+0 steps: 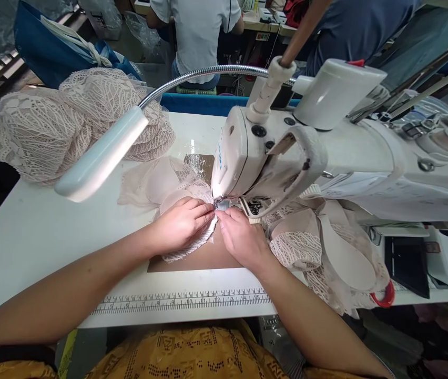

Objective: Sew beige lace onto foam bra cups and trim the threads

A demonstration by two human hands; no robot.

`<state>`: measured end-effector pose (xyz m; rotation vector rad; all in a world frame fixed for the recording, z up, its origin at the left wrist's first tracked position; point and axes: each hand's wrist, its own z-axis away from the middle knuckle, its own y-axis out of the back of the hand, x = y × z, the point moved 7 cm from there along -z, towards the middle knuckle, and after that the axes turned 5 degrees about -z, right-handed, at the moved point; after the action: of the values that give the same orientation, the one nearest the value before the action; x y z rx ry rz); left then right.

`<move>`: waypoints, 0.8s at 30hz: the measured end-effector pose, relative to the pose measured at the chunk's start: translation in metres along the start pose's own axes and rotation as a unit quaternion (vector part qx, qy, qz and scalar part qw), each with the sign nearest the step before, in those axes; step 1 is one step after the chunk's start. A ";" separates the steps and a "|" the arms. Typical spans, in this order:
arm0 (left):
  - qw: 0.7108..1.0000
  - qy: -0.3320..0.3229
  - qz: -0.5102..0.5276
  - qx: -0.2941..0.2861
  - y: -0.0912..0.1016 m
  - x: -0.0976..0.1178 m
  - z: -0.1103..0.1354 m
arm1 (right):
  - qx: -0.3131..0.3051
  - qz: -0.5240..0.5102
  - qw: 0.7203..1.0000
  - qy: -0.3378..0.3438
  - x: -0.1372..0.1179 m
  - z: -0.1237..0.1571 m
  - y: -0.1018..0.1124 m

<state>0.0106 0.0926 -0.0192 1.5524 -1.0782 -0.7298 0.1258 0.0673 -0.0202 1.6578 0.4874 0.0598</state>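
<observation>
A beige lace bra cup (192,246) lies under the head of a white sewing machine (235,158), its edge at the presser foot. My left hand (184,221) rests over this cup, fingers together and bent onto the fabric just left of the needle. On the other side, my right hand (242,237) has thumb and forefinger closed at the cup's edge, close to the presser foot. My fingers partly hide the needle area. More of the pale bra piece (161,181), with sheer fabric and smooth cups, spreads behind my left hand.
Stacked lace cups (46,131) sit at the left rear. More bra pieces (326,247) lie right of the machine, near a red ring (384,295). A gooseneck lamp (105,152) hangs over the left side. A ruler strip (184,302) lines the front edge. A person (198,37) sits beyond.
</observation>
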 end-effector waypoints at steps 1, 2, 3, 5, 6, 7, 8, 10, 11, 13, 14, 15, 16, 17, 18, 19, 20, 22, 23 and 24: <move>1.000 -0.001 0.008 0.001 0.000 -0.001 0.000 | 0.001 -0.001 1.000 -0.002 0.000 0.000 0.000; 1.000 -0.004 0.018 0.004 0.001 -0.002 0.000 | 0.003 -0.003 1.000 -0.005 0.001 0.001 0.001; 1.000 -0.007 0.026 0.008 0.001 -0.002 0.000 | 0.004 -0.006 1.000 -0.008 0.001 0.001 0.001; 0.999 -0.013 0.036 0.017 0.003 -0.004 0.000 | 0.004 -0.019 1.000 -0.010 0.002 0.002 0.002; 0.999 -0.015 0.039 0.020 0.004 -0.004 -0.001 | 0.002 -0.026 1.000 -0.008 0.003 0.003 0.002; 0.999 -0.013 0.039 0.024 0.005 -0.005 -0.001 | 0.000 -0.031 1.000 -0.004 0.003 0.003 0.001; 0.999 -0.009 0.039 0.028 0.006 -0.006 -0.002 | 0.000 -0.034 0.999 0.000 0.003 0.004 0.001; 0.999 0.003 0.035 0.031 0.007 -0.008 -0.004 | -0.001 -0.038 0.999 0.004 0.004 0.005 0.001; 0.999 0.010 0.032 0.032 0.007 -0.008 -0.005 | -0.001 -0.038 0.999 0.004 0.005 0.006 0.001; 0.999 0.021 0.026 0.033 0.008 -0.009 -0.005 | -0.006 -0.041 0.999 0.000 0.005 0.006 0.000; 0.999 0.025 0.024 0.032 0.008 -0.009 -0.006 | -0.009 -0.041 0.999 -0.003 0.006 0.006 -0.001; 0.999 0.029 0.023 0.031 0.008 -0.010 -0.006 | -0.011 -0.041 0.999 -0.004 0.006 0.006 -0.002; 0.999 0.033 0.024 0.029 0.008 -0.010 -0.005 | -0.011 -0.040 0.999 -0.006 0.006 0.005 -0.002; 0.999 0.037 0.024 0.028 0.007 -0.011 -0.005 | -0.012 -0.039 0.999 -0.006 0.005 0.005 -0.003; 0.998 0.041 0.026 0.027 0.006 -0.012 -0.004 | -0.013 -0.038 0.999 -0.007 0.005 0.004 -0.003; 0.998 0.046 0.026 0.026 0.006 -0.013 -0.004 | -0.015 -0.037 0.999 -0.008 0.005 0.004 -0.004; 0.998 0.050 0.025 0.027 0.005 -0.014 -0.003 | -0.016 -0.037 0.999 -0.009 0.006 0.003 -0.005; 0.998 0.055 0.015 0.025 0.004 -0.016 -0.002 | -0.021 -0.037 0.999 -0.012 0.006 0.002 -0.005; 0.998 0.056 0.008 0.023 0.003 -0.016 -0.002 | -0.023 -0.037 0.999 -0.012 0.006 0.001 -0.005; 0.998 0.057 0.001 0.020 0.003 -0.017 -0.002 | -0.025 -0.037 0.999 -0.012 0.006 0.001 -0.005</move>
<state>0.0042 0.1087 -0.0174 1.6071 -1.0148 -0.6149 0.1304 0.0684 -0.0267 1.5893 0.5240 -0.0027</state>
